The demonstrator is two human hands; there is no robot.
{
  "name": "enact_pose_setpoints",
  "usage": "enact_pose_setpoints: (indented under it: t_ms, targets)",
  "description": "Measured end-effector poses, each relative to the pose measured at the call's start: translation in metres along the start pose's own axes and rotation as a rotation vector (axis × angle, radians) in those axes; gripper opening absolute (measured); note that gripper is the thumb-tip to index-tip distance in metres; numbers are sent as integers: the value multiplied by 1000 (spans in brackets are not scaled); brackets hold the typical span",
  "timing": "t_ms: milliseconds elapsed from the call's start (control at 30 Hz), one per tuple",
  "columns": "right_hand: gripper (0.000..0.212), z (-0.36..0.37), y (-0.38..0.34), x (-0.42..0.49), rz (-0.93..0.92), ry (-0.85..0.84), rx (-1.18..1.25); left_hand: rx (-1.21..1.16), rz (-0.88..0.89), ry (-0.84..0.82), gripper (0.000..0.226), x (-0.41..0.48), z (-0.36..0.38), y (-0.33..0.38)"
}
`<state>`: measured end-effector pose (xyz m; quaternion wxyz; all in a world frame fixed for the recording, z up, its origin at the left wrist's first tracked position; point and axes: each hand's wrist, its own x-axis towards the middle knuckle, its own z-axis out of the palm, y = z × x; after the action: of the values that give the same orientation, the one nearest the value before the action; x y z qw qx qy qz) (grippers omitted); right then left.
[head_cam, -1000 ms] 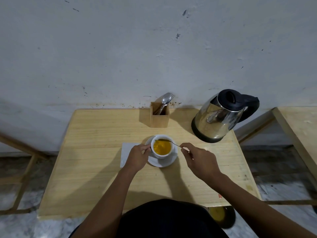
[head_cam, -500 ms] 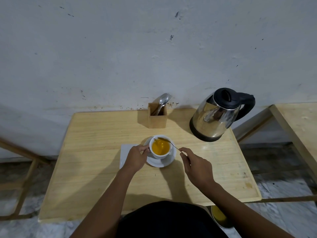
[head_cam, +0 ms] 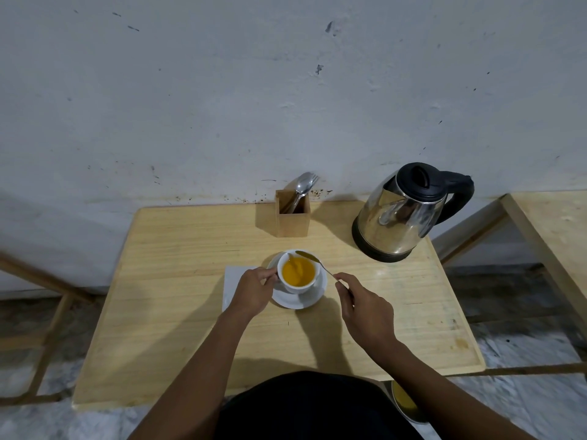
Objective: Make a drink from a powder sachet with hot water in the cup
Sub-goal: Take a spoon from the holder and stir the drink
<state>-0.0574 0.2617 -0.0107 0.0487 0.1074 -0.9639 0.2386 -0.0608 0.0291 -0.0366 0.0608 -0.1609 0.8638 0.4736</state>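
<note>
A white cup [head_cam: 298, 289] full of orange-yellow drink stands on a white saucer [head_cam: 314, 296] in the middle of the wooden table [head_cam: 178, 281]. My left hand [head_cam: 252, 290] grips the cup at its left side, where the handle is hidden under my fingers. My right hand [head_cam: 365, 308] pinches the handle of a thin metal spoon [head_cam: 313, 258]. The spoon's bowl hangs just above the cup's far rim, out of the liquid. A steel kettle [head_cam: 401, 217] with a black lid and handle stands at the back right.
A wooden holder [head_cam: 292, 222] with spoons stands at the back by the wall. A white paper [head_cam: 232, 277] lies left of the saucer, partly under my left hand. A second table [head_cam: 559, 230] is at the right. A small bin [head_cam: 405, 403] sits on the floor.
The spoon has come up out of the drink; its bowl now hangs over the cup's far rim. My left hand stays on the cup. The camera view shifted slightly.
</note>
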Motion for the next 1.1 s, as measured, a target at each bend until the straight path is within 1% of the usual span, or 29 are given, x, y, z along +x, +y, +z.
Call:
enact_pose_setpoints:
  t_ms: [133, 333, 433, 567, 700, 833, 967, 1100]
  targets:
    - [20, 0, 0, 1, 7, 2, -2, -5, -2, 3, 28, 1, 1, -1]
    - [21, 0, -1, -2, 24, -41, 17, -12, 12, -3, 27, 0, 0, -2]
    - [25, -1, -3, -3, 15, -31, 34, -15, 14, 1, 27, 1, 0, -3]
    - [25, -2, -2, -2, -14, -22, 116, 2, 26, 8, 27, 1, 0, -2]
    - [25, -1, 2, -2, -15, -86, 186, 13, 33, 10, 27, 2, 0, -3]
    - [25, -1, 5, -6, -10, -108, 215, 2, 27, 14, 27, 2, 0, -3]
    - [21, -3, 2, -8, 33, -95, 272, -9, 32, 12, 26, 1, 0, -3]
    - [19, -7, 1, -6, 184, -92, 476, -21, 20, 8, 26, 1, -1, -2]
